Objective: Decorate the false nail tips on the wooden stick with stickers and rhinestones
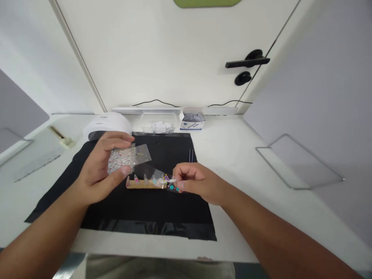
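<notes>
My left hand [107,164] is closed around a small clear packet of tiny pale, multicoloured nail gems [120,159]; a clear flap with a few yellowish specks sticks out to its right. Between the thumb and fingers of my right hand [194,180] is pinched a clear plastic sheet of nail decorations [171,185], with turquoise flowers and purple and yellow dots. Below both hands lies a wooden strip [147,184] on the black mat [145,205]. Several pointed false nails [136,178] stand along it, one with a pink spot. The sheet partly covers the strip's right end.
Tweezers [191,155] lie near the mat's right edge. At the back stand a white nail lamp [107,123], a clear tray [145,120] with white packets and an open box of alcohol pads [192,121]. A polish bottle [66,142] lies left; a wire frame [302,188] is at right.
</notes>
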Demonstrator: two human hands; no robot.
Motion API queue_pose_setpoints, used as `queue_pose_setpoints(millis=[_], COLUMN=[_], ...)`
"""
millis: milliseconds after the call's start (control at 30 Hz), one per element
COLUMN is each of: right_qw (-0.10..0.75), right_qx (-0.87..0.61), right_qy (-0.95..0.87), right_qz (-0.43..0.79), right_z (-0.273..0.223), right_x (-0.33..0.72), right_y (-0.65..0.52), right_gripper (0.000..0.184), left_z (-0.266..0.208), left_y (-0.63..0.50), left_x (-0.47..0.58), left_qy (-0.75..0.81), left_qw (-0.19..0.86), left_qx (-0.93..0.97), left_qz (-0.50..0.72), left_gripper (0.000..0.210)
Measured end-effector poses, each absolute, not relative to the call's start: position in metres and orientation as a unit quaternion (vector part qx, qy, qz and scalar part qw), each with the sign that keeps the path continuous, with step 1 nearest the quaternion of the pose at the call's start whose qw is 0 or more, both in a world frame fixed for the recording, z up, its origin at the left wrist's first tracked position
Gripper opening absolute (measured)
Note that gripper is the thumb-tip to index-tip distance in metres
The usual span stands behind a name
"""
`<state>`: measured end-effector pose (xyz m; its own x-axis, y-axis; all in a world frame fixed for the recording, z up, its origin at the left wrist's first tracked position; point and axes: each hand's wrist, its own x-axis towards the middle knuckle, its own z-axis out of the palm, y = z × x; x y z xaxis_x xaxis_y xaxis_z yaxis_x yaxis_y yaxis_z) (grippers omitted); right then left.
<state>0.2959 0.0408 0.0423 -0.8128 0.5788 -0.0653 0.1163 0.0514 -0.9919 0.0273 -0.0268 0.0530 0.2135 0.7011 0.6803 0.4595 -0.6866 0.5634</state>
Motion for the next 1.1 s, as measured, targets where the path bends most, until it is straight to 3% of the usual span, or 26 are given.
queue_pose_setpoints(millis=[133,233,367,500,667,833,1100], right_qw=[0.152,0.15,0.121,0.038,-0.039,-0.022,0.003], right_qx=[-0.231,-0.227,-0.223,-0.223,-0.206,-0.194,-0.223], right_qy=[-0.699,-0.686,-0.686,-0.7,-0.701,-0.728,-0.647], right_qz=[0.66,0.675,0.682,0.678,0.682,0.657,0.729], right_z=[0.044,0.043,0.045,0.051,0.057,0.059,0.05], right_x=[0.295,0.293,0.29,0.288,0.286,0.286,0.283], right_y=[0.035,0.032,0.03,0.029,0.026,0.023,0.019], right_gripper=[0.01,0.01,0.012,0.008,0.006,0.006,0.008], left_z=[0.065,0.058,0.048,0.049,0.053,0.05,0.045], left_y=[-0.04,-0.044,-0.045,-0.048,-0.05,-0.049,-0.049], left_x=[0.038,0.045,0.051,0.053,0.053,0.056,0.057], left_qy=[0.357,0.367,0.38,0.382,0.403,0.393,0.384], left_qw=[0.214,0.238,0.288,0.349,0.355,0.349,0.34], left_qx=[0.838,0.845,0.813,0.784,0.788,0.8,0.81], left_qz=[0.352,0.308,0.336,0.343,0.3,0.29,0.284], left_gripper=[0.05,0.051,0.037,0.029,0.009,0.014,0.017])
